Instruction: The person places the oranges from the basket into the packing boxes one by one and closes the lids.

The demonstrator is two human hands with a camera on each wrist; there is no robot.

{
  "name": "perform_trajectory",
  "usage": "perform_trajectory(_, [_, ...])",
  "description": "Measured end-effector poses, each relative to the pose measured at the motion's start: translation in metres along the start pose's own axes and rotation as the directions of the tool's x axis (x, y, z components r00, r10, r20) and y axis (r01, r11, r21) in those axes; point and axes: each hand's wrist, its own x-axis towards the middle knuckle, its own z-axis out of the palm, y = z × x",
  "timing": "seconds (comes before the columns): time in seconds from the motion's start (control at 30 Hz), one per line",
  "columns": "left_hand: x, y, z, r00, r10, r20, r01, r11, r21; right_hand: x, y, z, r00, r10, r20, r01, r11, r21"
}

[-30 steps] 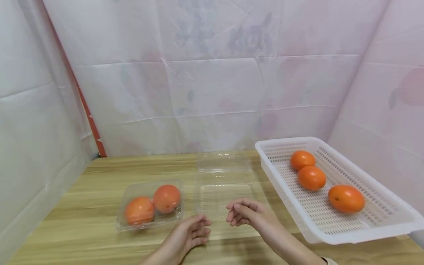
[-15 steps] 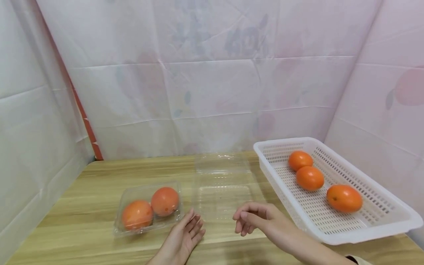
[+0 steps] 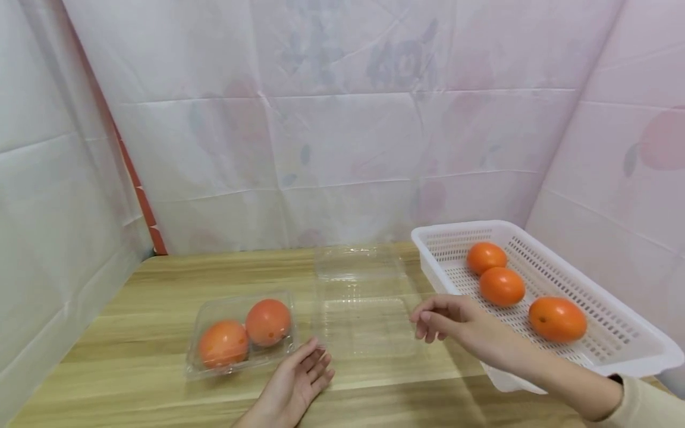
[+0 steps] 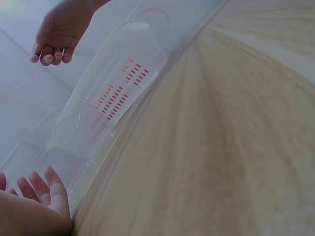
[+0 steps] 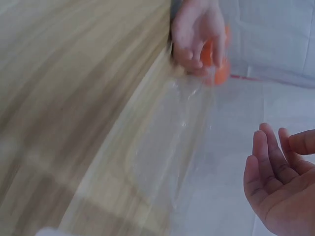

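My left hand lies low over the table with relaxed fingers and an upturned palm, holding nothing. Just left of it sits a clear plastic clamshell box with two orange-red, tomato-like fruits inside. Straight ahead lies an open clear clamshell, lid folded back. My right hand hovers between that clamshell and the white basket, fingers loosely bent around nothing. The right wrist view shows this hand raised above the table. In the basket rest three orange, tomato-like fruits.
The wood-grain table carries everything. A pale printed cloth hangs behind and at both sides, close to the table's edges. The basket's near end overlaps the right edge of the table.
My right hand has moved right and slightly up, from beside the open clamshell toward the basket. My left hand has turned its palm upward a little; boxes and fruits have stayed put.
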Motion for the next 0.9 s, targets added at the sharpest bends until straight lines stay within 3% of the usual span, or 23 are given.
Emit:
perform_trajectory(0.27, [0.003,-0.001,0.001,1.000,-0.004,0.009,0.004,1.000,0.001,-0.005,0.016,-0.037,0.997,0.054,-0.061,-0.068,0.965,-0.253])
perform_trajectory(0.57, [0.003,-0.001,-0.001,1.000,0.005,0.018,-0.006,1.000,0.014,-0.021,0.045,-0.079,0.991,0.020,-0.130,-0.069,0.921,-0.384])
perform_trajectory(0.63, [0.003,-0.001,-0.001,1.000,0.009,0.021,-0.009,1.000,0.012,-0.025,0.050,-0.088,0.986,0.028,-0.166,-0.097,0.902,-0.422])
perform_trajectory(0.73, [0.002,0.000,-0.001,1.000,0.011,0.020,-0.011,1.000,0.012,-0.030,0.056,-0.102,0.973,0.096,-0.211,-0.187,0.864,-0.468])
perform_trajectory(0.83, [0.002,0.001,-0.001,1.000,0.006,0.015,-0.006,1.000,0.015,-0.035,0.059,-0.115,0.952,0.187,-0.242,-0.290,0.806,-0.516])
perform_trajectory(0.9, [0.001,0.001,0.000,1.000,0.003,0.012,-0.003,1.000,0.019,-0.038,0.063,-0.124,0.946,0.205,-0.252,-0.313,0.785,-0.535])
